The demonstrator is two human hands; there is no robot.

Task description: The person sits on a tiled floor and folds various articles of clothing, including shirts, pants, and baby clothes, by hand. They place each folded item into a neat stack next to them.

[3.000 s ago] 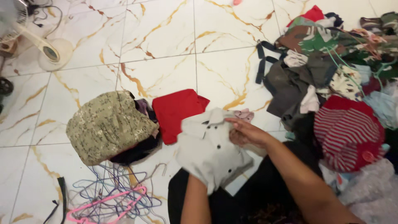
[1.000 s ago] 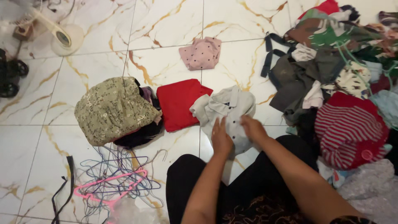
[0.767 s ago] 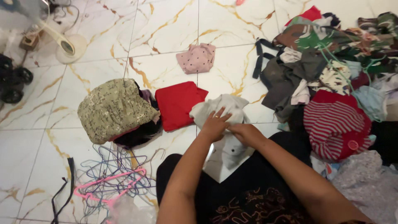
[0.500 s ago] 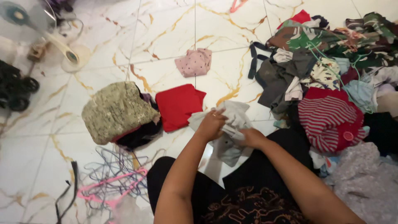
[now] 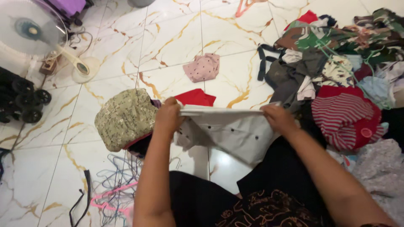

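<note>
Left hand (image 5: 168, 117): your fingers were closed on one end of the grey shirt (image 5: 235, 132).
Right hand (image 5: 278, 118): your fingers were pinched shut on the other end.
Shirt: held taut above your lap, its body hanging, not yet folded.
Done: an olive bundle (image 5: 124, 118) and a red piece (image 5: 195, 97) lay folded on the floor (image 5: 168, 38).
Left: the pile (image 5: 336, 63) at your right looked unsorted.
Apart: a pink garment (image 5: 203, 67).
Hidden: the shirt covered most of the red piece; hangers (image 5: 115, 185) lay tangled and uncountable.

Bare forearms, no sleeves in view, black trousers (image 5: 198, 197) — black top (image 5: 273, 210) with tan-orange swirl print
</note>
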